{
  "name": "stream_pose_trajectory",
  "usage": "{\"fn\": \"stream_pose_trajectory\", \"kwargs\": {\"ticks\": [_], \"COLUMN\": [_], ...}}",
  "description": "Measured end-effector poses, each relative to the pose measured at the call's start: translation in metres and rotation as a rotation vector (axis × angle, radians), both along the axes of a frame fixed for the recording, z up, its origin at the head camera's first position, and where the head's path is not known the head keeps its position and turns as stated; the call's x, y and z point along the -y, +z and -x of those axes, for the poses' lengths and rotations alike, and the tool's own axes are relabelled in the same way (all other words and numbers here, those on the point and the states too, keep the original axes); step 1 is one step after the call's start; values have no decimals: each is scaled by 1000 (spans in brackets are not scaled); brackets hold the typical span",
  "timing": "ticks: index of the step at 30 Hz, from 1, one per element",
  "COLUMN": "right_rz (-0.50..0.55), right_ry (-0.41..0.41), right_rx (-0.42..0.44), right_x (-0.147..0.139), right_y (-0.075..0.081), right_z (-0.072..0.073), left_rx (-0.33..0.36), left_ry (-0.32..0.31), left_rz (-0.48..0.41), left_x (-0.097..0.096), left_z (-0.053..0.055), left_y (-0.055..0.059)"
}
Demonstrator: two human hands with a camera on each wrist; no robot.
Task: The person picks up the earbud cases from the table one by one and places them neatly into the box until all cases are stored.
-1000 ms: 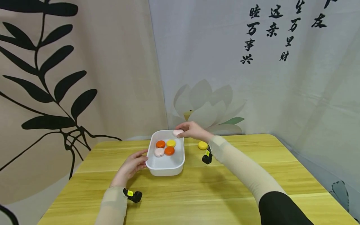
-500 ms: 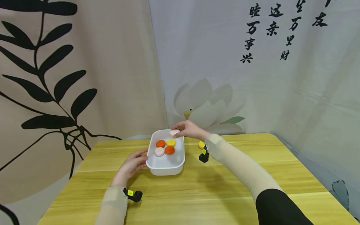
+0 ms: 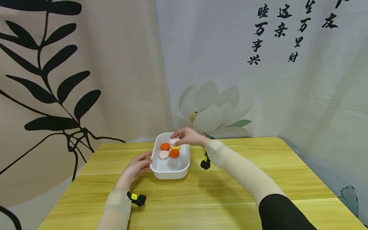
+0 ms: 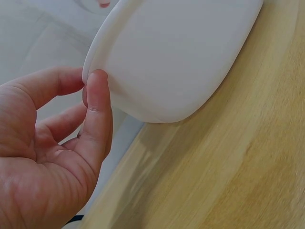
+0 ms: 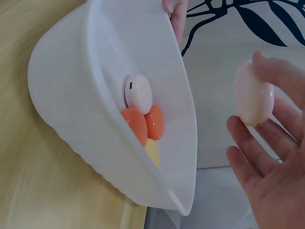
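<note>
My left hand (image 3: pixel 137 169) holds the near left side of a white plastic box (image 3: pixel 171 167), its thumb (image 4: pixel 97 90) and index finger pinching the wall by the rim. Over the far part of this box, my right hand (image 3: pixel 189 136) pinches a pale pink, smooth, rounded piece (image 5: pixel 254 93) between thumb and fingers. Inside the box lie two orange pieces (image 3: pixel 174 153), a pale pink piece (image 3: pixel 164 155) with a small dark slot, and a yellow piece (image 3: pixel 176 147) partly covered by the right hand.
The box stands on a wooden table (image 3: pixel 161 204) near its far edge. A hanging cloth (image 3: pixel 129 80) with printed leaves and writing rises behind. Each wrist wears a small black camera (image 3: pixel 139 200).
My right hand has moved left and nearer over the box with the pale pink piece. The yellow piece on the table is now nearly hidden behind my right wrist. The left hand stays put.
</note>
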State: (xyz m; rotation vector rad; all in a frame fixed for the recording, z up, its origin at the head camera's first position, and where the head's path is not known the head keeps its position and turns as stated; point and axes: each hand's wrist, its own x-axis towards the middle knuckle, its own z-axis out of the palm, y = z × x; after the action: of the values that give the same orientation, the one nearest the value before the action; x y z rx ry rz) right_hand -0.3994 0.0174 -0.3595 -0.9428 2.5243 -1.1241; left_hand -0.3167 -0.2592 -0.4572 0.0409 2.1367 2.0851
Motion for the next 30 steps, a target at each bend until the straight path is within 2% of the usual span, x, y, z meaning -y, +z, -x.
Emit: {"fn": "stream_pose_trajectory", "kwargs": {"ticks": [4,11,19,30], "right_rz": [-24,-36,-69,-40], "right_ry": [17,33,44,74], "right_rx": [-6,-2,23,15], "right_x": [2,5,10,13], "right_y": [-4,-7,-13,-22], "right_z": [1,3,-1,-1], "left_rx": [10,-12,8,-12], "left_ry": [13,-16,2,-7], "left_rz": [-5,2,3,-22], "left_x": [-1,-1,-1,-1], "left_z": [0,-1,0,-1], "left_y": [1,3,2,1]}}
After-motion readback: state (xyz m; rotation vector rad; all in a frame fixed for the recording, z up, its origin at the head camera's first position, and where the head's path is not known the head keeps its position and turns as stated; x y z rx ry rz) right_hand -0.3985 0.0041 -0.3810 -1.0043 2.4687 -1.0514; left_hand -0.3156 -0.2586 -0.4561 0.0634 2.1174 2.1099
